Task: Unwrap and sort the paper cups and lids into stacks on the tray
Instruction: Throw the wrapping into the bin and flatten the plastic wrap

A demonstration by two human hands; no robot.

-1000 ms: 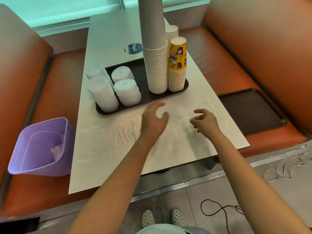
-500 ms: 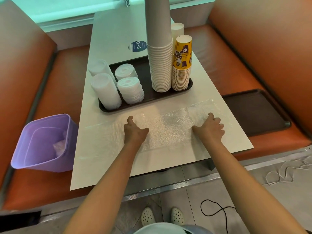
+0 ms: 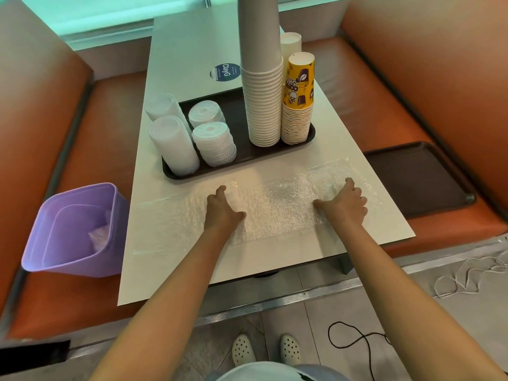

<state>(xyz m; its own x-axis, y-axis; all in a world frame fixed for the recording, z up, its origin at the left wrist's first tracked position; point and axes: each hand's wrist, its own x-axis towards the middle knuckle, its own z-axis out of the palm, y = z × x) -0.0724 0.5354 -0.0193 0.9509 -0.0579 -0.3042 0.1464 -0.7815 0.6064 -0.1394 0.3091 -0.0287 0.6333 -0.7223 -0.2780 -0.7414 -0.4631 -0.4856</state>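
With cups and lids already stacked on the tray [image 3: 312,133], your left hand [image 3: 223,209] and right hand [image 3: 343,203] press flat, fingers spread, on the clear wrapper [image 3: 277,207] lying just in front of it, so gather it inward before lifting it clear of the bench [image 3: 192,270].

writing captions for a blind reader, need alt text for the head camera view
Both hands, left hand and right hand, press flat on a clear crinkled plastic wrapper on a white table. Behind it, a dark brown tray holds white lid stacks and tall paper cup stacks.
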